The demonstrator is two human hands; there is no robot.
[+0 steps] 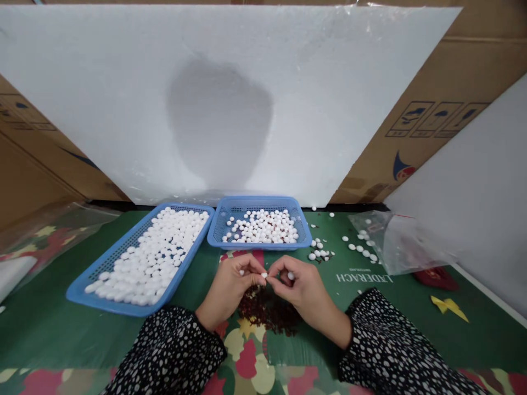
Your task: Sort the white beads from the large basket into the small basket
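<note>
- White piece (264,275): at the far edge of the dark red pile (269,308), long axis unclear.
- Left hand (231,281): fingertips pinching the piece's left side.
- Right hand (307,282): fingertips pinching its right side, equally near.

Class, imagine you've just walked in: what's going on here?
A person's left hand and right hand pinch a small white piece between them, above a pile of dark flakes. One blue basket of similar pieces stands at the left, a second blue basket beyond the hands; loose pieces lie on the green cover to the right.
</note>
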